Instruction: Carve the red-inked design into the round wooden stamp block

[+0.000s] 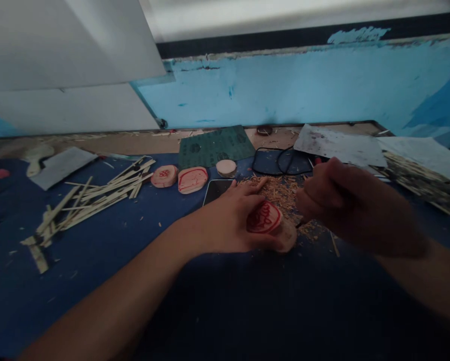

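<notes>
My left hand lies closed around a small pale wooden block with red drawn marks and a red outline on its face. Another pale piece of wood, or a lower part of the same one, shows under its right side; I cannot tell which. Just to the right, my right hand is a fist around a carving tool, mostly hidden. A bit of red handle pokes out above the fist. The tool's dark thin tip shows below it, close to the wood.
Wood shavings lie scattered behind the hands. A phone, two red-marked wooden blocks, a round wooden disc, green sandpaper and a black cord are beyond. Thin sticks spread left; papers lie right.
</notes>
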Tool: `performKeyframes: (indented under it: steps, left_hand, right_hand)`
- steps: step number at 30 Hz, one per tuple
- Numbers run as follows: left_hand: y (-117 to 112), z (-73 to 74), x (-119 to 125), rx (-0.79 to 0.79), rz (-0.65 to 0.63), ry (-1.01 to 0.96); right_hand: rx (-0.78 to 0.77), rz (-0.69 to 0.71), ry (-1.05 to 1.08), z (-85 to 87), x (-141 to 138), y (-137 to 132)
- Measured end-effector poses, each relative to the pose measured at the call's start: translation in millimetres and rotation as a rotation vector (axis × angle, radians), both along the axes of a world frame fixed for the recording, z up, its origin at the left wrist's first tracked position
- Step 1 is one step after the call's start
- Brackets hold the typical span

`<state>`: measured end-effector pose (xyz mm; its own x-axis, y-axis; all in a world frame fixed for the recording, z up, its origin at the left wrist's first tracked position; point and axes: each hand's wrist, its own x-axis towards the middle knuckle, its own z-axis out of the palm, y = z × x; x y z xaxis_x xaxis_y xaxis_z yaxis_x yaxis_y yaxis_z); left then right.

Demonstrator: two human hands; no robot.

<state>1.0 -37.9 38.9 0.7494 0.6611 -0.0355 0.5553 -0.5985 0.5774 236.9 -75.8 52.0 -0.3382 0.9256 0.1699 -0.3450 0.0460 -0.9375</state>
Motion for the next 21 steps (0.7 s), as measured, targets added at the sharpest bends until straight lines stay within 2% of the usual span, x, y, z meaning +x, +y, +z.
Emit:
performKeyframes:
  steps: [6, 13, 18, 21]
  left_hand:
    - [-2, -2.0, -1, 0.01, -0.002, -0.029]
    - [-7, -2.9, 8, -0.015, -0.057, -0.12]
    - [-7, -11.2, 7, -0.006, -0.09, -0.159]
    - [-7, -14.8, 8, -0.015, -0.1, -0.204]
  right_hand:
    - [0.051, -0.084, 0.052, -2.9, -15, -7]
    - [0.054, 0.036, 0.018, -4.5, -13, -11]
    - [0.116, -0.015, -0.059, 0.9, -15, -15]
    - [0.16, 0.011, -0.083, 1.8, -17, -15]
